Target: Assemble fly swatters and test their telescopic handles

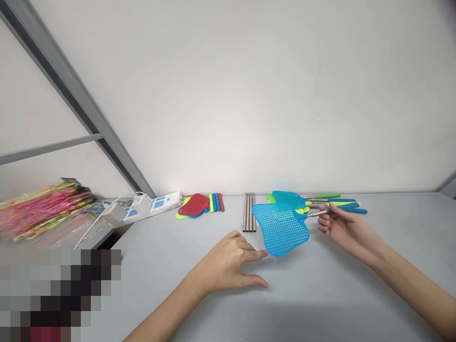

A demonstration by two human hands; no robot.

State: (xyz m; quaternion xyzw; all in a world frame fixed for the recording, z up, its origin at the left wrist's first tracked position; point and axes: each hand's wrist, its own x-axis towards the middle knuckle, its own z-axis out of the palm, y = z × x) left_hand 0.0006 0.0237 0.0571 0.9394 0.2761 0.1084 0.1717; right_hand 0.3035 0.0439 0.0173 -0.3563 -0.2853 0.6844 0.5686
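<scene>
Perforated blue plastic swatter: extending leftward from the right fingers, above the grey table.
Right fingers: pinching its slim silvery metal shaft.
Left fingers: spreading wide, holding nothing (swatter contact is looking uncertain).
Handling: likely feeling light, head flexing; the stiff shaft is offering the firmest grip.

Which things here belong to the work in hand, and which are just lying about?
Seem to belong: blue swatter in right hand; other swatters; loose heads; coloured grips; metal tubes.

Seem just lying about: power strip; white adapters; colourful bundle.
</scene>
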